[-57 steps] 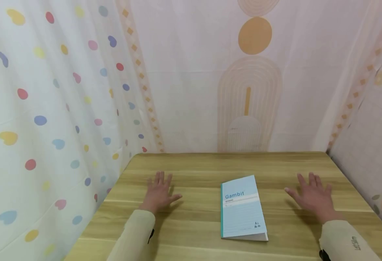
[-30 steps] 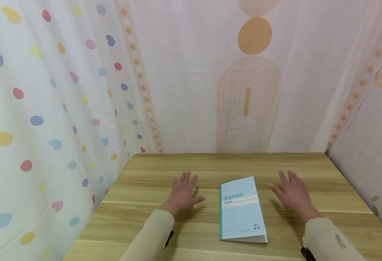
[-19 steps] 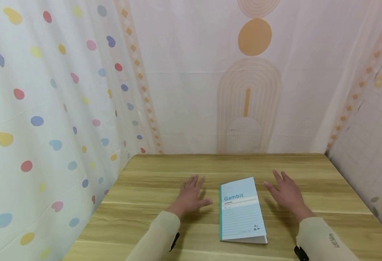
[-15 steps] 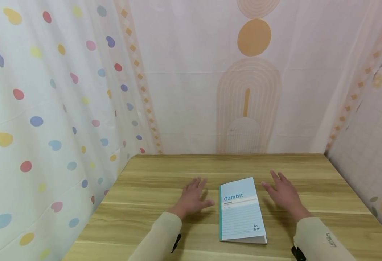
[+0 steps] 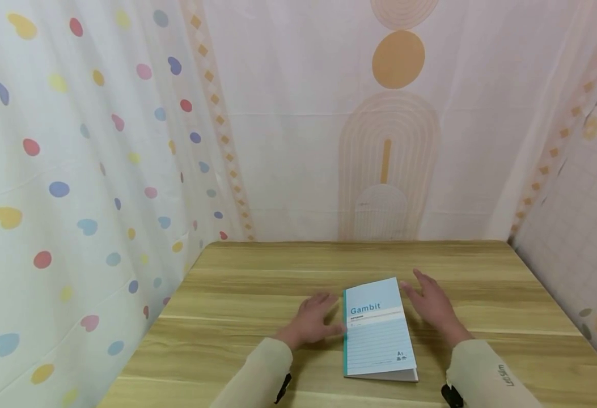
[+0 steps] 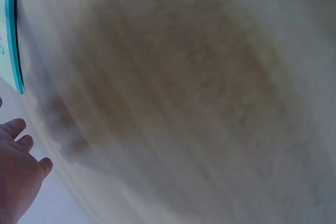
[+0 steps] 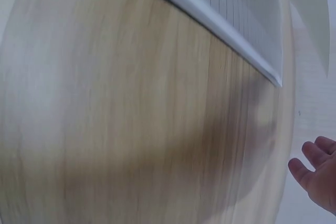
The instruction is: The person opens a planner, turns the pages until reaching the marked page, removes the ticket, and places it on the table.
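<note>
A light blue notebook marked "Gambit" lies on the wooden table in the head view, its teal spine to the left. Its cover stands slightly raised at the right, and lined pages show beneath in the right wrist view. My left hand is beside the spine, fingers extended; the thumb tip is very near the spine, and I cannot tell if it touches. To the right of the notebook hovers my right hand, fingers spread and holding nothing, close to the upper right edge.
The wooden table extends around the notebook on all sides. A curtain with coloured spots hangs at the left, and a pale patterned curtain stands behind the table's far edge. Another curtain borders the right side.
Both hands have moved inward from the table's sides toward the notebook, the left going right and the right going left. The notebook has stayed in place.
</note>
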### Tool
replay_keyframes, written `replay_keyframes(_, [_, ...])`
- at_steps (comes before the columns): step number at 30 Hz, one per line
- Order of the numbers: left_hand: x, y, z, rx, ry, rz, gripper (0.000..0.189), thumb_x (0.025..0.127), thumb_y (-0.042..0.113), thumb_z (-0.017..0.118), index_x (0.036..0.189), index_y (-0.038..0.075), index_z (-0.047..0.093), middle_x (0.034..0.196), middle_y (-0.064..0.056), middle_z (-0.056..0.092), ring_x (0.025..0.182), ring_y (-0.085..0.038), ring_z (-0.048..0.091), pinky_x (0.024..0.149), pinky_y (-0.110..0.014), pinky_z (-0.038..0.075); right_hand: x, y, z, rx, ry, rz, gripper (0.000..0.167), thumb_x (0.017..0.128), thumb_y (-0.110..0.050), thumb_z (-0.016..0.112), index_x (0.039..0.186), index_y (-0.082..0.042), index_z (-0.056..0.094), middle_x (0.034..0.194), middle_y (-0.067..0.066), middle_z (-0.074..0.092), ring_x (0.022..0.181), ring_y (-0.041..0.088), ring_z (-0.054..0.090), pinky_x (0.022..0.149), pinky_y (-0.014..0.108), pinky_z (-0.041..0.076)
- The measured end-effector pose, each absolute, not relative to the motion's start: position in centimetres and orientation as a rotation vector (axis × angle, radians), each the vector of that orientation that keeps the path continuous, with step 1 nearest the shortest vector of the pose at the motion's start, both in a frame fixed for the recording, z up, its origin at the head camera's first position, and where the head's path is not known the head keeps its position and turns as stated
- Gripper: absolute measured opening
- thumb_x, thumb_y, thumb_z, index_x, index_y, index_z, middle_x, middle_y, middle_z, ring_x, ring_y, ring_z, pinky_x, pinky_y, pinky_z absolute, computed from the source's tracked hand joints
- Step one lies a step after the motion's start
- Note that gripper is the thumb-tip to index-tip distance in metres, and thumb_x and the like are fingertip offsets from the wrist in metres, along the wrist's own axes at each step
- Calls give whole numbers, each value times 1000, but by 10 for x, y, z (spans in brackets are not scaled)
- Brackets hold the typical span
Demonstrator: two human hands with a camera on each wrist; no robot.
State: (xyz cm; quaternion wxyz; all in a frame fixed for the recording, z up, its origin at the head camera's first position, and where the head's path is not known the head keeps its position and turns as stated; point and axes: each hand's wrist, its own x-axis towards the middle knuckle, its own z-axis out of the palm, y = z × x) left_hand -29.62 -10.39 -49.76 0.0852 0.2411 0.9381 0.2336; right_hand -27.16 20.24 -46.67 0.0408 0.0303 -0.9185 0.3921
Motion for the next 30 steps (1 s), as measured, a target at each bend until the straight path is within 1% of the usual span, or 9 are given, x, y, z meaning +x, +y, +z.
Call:
replay_keyframes(3, [-294, -102, -499, 738, 2792, 680, 81, 89, 57, 66, 152, 13, 40, 159, -13, 31, 148, -32, 20, 119, -53, 14, -272, 198, -466, 57, -2804, 1288, 76, 106, -48, 38, 154, 7, 20, 151, 37, 25, 137, 55, 29, 109, 65, 26])
replay_keyframes(7, [-293, -100, -500, 764, 2773, 663, 78, 89, 56, 66, 151, 14, 43, 158, -13, 33, 148, -32, 22, 118, -54, 15, -272, 193, -464, 13, -2773, 1386, 72, 106, -45, 40, 153, 7, 22, 150, 37, 29, 132, 52, 39, 104, 63, 36])
replay_keyframes(13, [-289, -99, -501, 765, 2743, 624, 77, 89, 56, 66, 150, 15, 44, 158, -12, 34, 147, -32, 23, 117, -56, 13, -274, 186, -464, -40, -2722, 1532, 69, 107, -42, 41, 152, 7, 27, 148, 35, 35, 131, 49, 43, 103, 58, 41])
replay_keyframes(18, [-288, -101, -502, 769, 2733, 601, 76, 89, 57, 66, 151, 18, 44, 159, -10, 31, 148, -30, 21, 118, -55, 11, -279, 183, -469, -111, -2675, 1635, 63, 106, -36, 46, 149, 8, 32, 142, 32, 45, 122, 44, 54, 89, 46, 53])
replay_keyframes(20, [-287, -102, -503, 776, 2732, 596, 75, 89, 57, 66, 151, 19, 44, 159, -10, 31, 149, -30, 20, 118, -55, 10, -281, 182, -471, -149, -2658, 1674, 62, 105, -36, 49, 148, 7, 35, 139, 31, 48, 117, 42, 57, 85, 42, 53])
replay_keyframes(23, [-287, -103, -505, 785, 2732, 599, 74, 89, 57, 66, 150, 21, 44, 160, -9, 30, 149, -29, 19, 118, -55, 9, -285, 180, -475, -197, -2635, 1742, 60, 103, -33, 54, 146, 7, 40, 134, 29, 53, 110, 37, 60, 84, 39, 53])
replay_keyframes(26, [-286, -103, -507, 791, 2732, 606, 74, 89, 56, 66, 150, 21, 45, 160, -9, 29, 149, -29, 18, 118, -55, 9, -289, 179, -479, -215, -2617, 1783, 56, 100, -25, 59, 142, 9, 44, 126, 27, 57, 100, 30, 61, 79, 35, 52])
replay_keyframes(28, [-285, -103, -507, 795, 2730, 613, 73, 89, 55, 67, 150, 20, 45, 160, -9, 29, 149, -29, 18, 118, -55, 9, -292, 179, -481, -217, -2612, 1787, 51, 100, -20, 59, 140, 9, 47, 121, 25, 60, 95, 26, 61, 75, 32, 52])
replay_keyframes(30, [-285, -104, -506, 793, 2724, 618, 73, 90, 55, 67, 150, 20, 44, 161, -9, 28, 150, -29, 17, 118, -55, 8, -293, 179, -481, -205, -2605, 1786, 48, 100, -17, 58, 138, 10, 48, 118, 25, 62, 91, 24, 62, 71, 32, 52])
